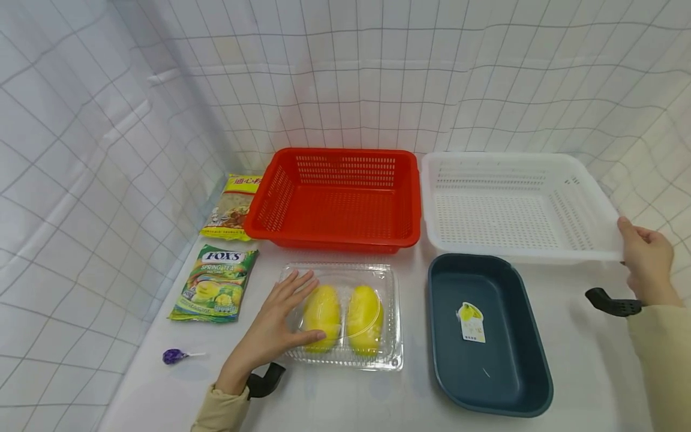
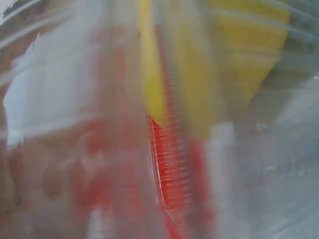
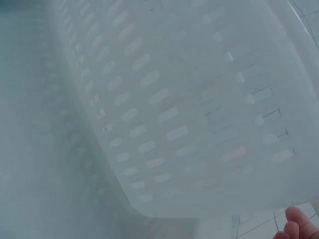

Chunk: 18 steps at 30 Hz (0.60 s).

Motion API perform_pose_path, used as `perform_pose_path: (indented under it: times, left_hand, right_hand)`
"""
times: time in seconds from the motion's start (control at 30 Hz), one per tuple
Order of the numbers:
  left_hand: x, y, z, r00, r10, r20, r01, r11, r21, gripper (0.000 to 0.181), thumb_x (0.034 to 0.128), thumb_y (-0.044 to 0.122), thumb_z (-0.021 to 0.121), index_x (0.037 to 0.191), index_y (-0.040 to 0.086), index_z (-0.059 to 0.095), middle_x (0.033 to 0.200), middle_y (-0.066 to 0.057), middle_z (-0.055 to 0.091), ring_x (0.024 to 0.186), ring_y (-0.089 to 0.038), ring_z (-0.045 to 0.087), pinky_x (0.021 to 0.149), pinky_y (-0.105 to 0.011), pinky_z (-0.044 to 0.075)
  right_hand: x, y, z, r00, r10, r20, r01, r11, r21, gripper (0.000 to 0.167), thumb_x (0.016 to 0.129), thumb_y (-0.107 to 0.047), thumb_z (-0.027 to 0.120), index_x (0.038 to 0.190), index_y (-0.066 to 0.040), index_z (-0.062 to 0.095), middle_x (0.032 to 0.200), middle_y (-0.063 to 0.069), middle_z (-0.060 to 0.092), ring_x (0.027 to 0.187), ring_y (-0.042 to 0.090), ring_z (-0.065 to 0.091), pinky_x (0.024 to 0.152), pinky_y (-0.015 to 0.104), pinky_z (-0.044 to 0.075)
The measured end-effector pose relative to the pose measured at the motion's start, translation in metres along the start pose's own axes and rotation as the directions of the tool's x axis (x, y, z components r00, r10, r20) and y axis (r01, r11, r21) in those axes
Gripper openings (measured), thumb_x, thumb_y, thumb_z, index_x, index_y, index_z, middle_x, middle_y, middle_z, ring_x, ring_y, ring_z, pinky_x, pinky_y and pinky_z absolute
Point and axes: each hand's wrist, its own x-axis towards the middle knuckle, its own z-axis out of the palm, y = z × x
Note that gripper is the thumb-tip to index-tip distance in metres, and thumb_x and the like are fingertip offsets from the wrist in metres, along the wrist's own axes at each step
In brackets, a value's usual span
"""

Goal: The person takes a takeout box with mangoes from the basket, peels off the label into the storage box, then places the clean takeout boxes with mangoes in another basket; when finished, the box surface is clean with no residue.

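At the near left, a purple lollipop is seen lying loose; it could be rolled if it were brushed by the nearby sleeve. Farther back, a green candy bag is laid flat, and beyond it a yellow packet is partly hidden by the rim of the red basket; the packet could be dragged or pinched if that basket were shifted left.

On the near side of the red basket, a clear box is set, with two yellow pieces inside. Over its left part the left hand is spread, fingers and thumb apart, with nothing gripped; whether the lid is pressed cannot be told, and the left wrist view is blurred. The thin plastic might be dented or slid askew by a push from one side only.

To the right, a dark blue tray holding a small sticker is placed just by the near rim of the white basket. The near right corner of that basket is pinched by the right hand. Held at one corner, it could be twisted or knocked against the tray.
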Motion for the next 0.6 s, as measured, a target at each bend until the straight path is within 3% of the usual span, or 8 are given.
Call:
perform_pose_path:
  times: [0.17,0.4,0.5,0.6]
  left_hand:
    - [0.000,0.000,0.001,1.000,0.006,0.000,-0.006,1.000,0.001,0.090,0.0706,0.046,0.081,0.144,0.011,0.043,0.152,0.001,0.030,0.142,-0.026,0.011,0.111,-0.054,0.005]
    - [0.000,0.001,0.001,1.000,0.006,-0.004,-0.006,1.000,-0.003,0.089,0.0710,0.046,0.081,0.144,0.011,0.043,0.152,0.000,0.031,0.142,-0.026,0.011,0.111,-0.055,0.004]
    - [0.000,0.001,0.001,1.000,-0.002,-0.002,0.002,1.000,-0.004,0.089,0.0708,0.046,0.081,0.144,0.012,0.042,0.152,0.001,0.030,0.142,-0.025,0.010,0.111,-0.054,0.004]
    - [0.001,0.002,0.000,1.000,-0.007,0.002,0.007,1.000,-0.002,0.089,0.0707,0.046,0.081,0.144,0.012,0.042,0.152,0.001,0.030,0.142,-0.024,0.010,0.111,-0.054,0.004]
  right_hand:
    - [0.000,0.004,0.000,0.995,0.042,0.095,-0.064,0.969,0.238,0.037,0.085,-0.050,0.062,0.100,-0.019,0.049,0.099,-0.006,0.045,0.068,0.000,0.052,0.049,0.017,0.049]
    - [0.003,0.005,0.002,0.991,0.039,0.125,-0.077,0.947,0.312,0.039,0.084,-0.047,0.066,0.101,-0.015,0.050,0.095,-0.007,0.049,0.061,0.000,0.056,0.047,0.019,0.050]
    - [0.019,0.015,0.000,0.994,0.029,0.109,-0.063,0.945,0.320,0.038,0.084,-0.045,0.066,0.098,-0.012,0.052,0.087,-0.008,0.053,0.061,0.002,0.058,0.046,0.022,0.051]
    - [0.051,0.036,-0.005,0.994,0.006,0.105,-0.041,0.938,0.343,0.038,0.082,-0.045,0.069,0.094,-0.012,0.056,0.082,-0.007,0.056,0.064,0.004,0.060,0.046,0.025,0.052]
